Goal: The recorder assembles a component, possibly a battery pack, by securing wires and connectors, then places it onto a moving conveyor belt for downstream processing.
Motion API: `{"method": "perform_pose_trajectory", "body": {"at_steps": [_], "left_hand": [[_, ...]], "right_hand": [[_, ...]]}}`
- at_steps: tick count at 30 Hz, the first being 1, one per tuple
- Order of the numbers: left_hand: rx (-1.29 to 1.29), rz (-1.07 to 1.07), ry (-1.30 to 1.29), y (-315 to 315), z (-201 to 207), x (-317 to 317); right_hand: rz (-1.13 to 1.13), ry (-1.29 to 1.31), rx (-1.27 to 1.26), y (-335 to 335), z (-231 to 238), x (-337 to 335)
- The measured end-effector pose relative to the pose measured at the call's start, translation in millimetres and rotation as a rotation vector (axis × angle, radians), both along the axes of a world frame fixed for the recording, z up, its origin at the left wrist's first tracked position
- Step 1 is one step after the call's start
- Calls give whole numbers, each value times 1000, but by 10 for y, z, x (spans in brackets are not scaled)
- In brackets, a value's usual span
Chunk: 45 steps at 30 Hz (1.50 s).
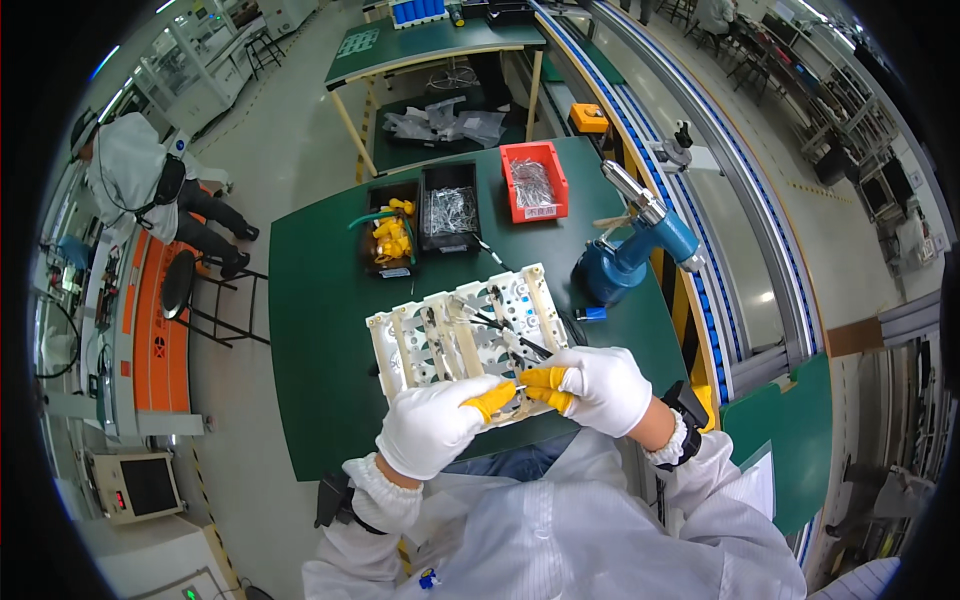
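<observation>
A white plastic frame with dark wires and metal strips lies on the green table in front of me. My left hand, in a white glove with yellow fingertips, is closed in a pinch over the frame's near edge. Facing it, my right hand, gloved alike, has its thumb and fingers pressed together. The fingertips of both hands almost meet, around a small pale piece too tiny to make out. Just beyond my right hand, a blue rivet gun stands upright with its metal nose toward the far side.
Beyond the frame are a black bin of yellow parts, a black bin of metal rivets and a red bin of similar pieces. A roller conveyor runs along the right. At far left, a person stands near a stool.
</observation>
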State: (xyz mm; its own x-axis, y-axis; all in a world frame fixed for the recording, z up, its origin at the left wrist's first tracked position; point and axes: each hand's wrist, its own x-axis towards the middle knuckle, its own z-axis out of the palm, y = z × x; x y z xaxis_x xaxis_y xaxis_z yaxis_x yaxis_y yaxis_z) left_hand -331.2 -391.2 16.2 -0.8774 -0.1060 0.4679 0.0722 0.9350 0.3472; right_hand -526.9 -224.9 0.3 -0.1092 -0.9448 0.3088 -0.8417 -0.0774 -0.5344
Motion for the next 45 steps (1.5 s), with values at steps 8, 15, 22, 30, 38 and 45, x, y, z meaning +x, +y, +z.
{"method": "perform_pose_trajectory", "body": {"at_steps": [8, 15, 22, 30, 38, 45], "left_hand": [[311, 220, -196, 146, -71, 32], [36, 161, -124, 133, 11, 12], [775, 264, -433, 131, 109, -91], [1343, 370, -660, 50, 66, -98], [102, 509, -450, -5, -62, 41], [103, 351, -540, -93, -90, 22]], "right_hand": [[20, 17, 19, -56, 69, 15], [96, 7, 321, -205, 273, -53], [170, 26, 220, -172, 116, -96], [72, -53, 1, -173, 45, -139], [55, 35, 209, -188, 107, -131], [128, -15, 278, -241, 138, -153]]}}
